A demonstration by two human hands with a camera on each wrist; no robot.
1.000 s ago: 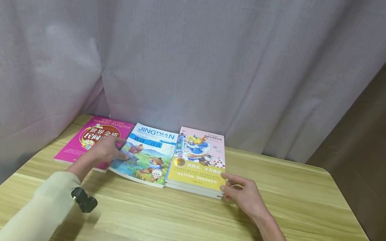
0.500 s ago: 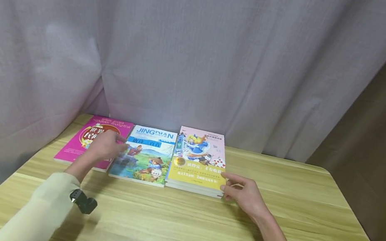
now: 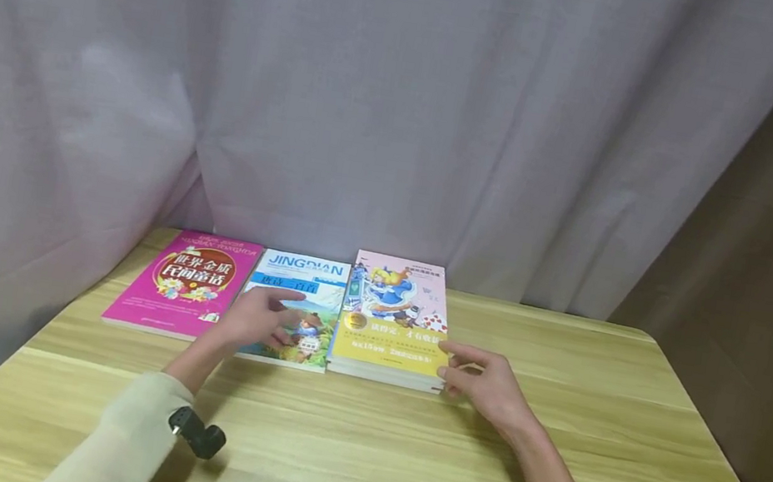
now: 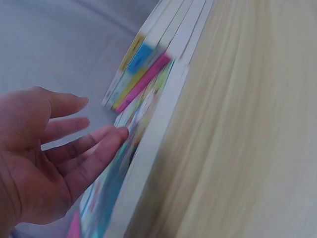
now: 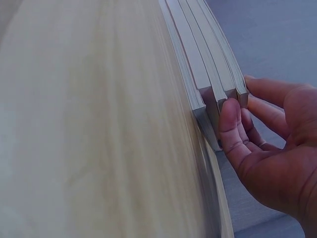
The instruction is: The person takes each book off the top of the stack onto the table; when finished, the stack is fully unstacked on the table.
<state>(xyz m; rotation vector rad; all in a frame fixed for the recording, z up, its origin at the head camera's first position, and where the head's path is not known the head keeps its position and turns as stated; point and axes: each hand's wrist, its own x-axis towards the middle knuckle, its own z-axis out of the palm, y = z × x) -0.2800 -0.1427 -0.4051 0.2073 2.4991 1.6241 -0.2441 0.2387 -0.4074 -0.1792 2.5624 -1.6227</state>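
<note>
Hanging at the back is a big gray curtain [image 3: 417, 94]. In front of it is the wood table [image 3: 553, 436]. No box or tray shows; the books lie right on the wood.

Next in size is the pile [image 3: 392, 322], at the far side of the table, near the curtain. It has at least 3 books in it. It looks heavy and firm, but the covers look smooth, so the books may slide on each other. The best hold is likely low down, with 2 hands, 1 on each long side.

Just left of the pile, the blue book [image 3: 323, 308] lies flat. Left of that, the pink book [image 3: 186, 281] lies flat too. Each looks light and a bit bendy. The slick paper may slip, and the corners could crease, so a good hold is by the 2 long sides.

The right hand [image 3: 486, 379] has bent fingers and lightly grips the near right corner of the pile. The left hand [image 3: 258, 318] is over the blue book, fingers loose and apart, holding nothing. I cannot tell if a fingertip touches the cover.
</note>
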